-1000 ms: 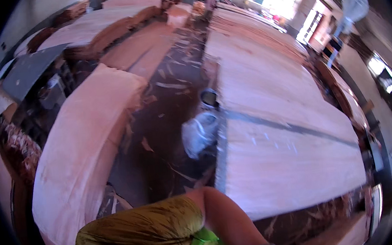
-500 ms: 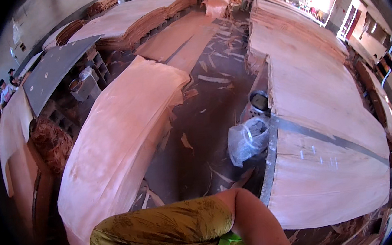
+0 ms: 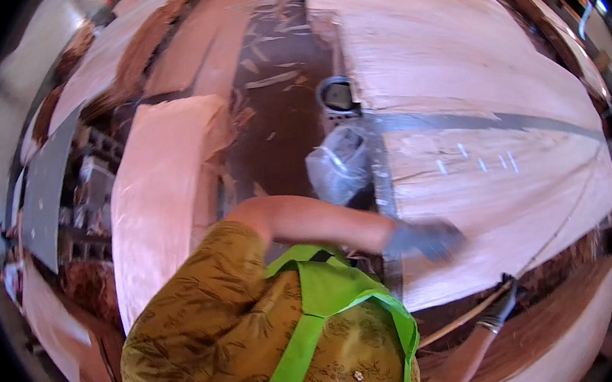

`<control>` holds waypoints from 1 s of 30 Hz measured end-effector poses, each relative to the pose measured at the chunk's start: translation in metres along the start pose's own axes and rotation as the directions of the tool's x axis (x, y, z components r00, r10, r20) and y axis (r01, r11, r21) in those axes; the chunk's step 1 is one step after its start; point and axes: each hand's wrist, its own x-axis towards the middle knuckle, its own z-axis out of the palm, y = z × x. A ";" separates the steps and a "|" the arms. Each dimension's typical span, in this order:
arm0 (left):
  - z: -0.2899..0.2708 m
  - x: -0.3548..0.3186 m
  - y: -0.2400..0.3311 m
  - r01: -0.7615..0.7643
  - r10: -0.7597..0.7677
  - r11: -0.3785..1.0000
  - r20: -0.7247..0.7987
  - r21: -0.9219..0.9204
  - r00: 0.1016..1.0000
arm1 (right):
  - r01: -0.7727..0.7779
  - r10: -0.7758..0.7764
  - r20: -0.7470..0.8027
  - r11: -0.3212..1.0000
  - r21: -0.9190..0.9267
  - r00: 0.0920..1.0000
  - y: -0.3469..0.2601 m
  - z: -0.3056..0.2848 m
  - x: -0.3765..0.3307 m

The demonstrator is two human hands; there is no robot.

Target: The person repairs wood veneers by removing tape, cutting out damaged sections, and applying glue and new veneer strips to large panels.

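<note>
My left hand (image 3: 427,241), in a grey glove, reaches across to the near left part of a broad stack of pale wood veneer sheets (image 3: 485,241). Motion smears its fingers, so their pose is unclear, and whether it touches the top sheet cannot be told. Lower right, beyond the stack's near edge, my gloved right hand (image 3: 502,306) is closed round a long thin wooden stick (image 3: 463,318). That stick slants from beside my body up over the right side of the veneer. White marks and a dark grey band lie on the sheets.
A clear plastic bag (image 3: 340,170) and a dark bucket (image 3: 338,95) stand against the stack's left side. Another veneer pile (image 3: 154,197) rises on the left. Scraps litter the aisle floor (image 3: 279,131). A grey board (image 3: 47,188) leans farther left.
My view has tipped down toward my body. Both hands and the stick have come into sight; before, only one upper arm and a sleeve showed.
</note>
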 end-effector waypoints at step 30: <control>-0.284 0.042 0.056 0.314 0.349 0.577 -0.576 0.754 0.739 | 0.115 -0.108 -0.590 0.993 -0.025 0.800 0.157 0.271 -0.065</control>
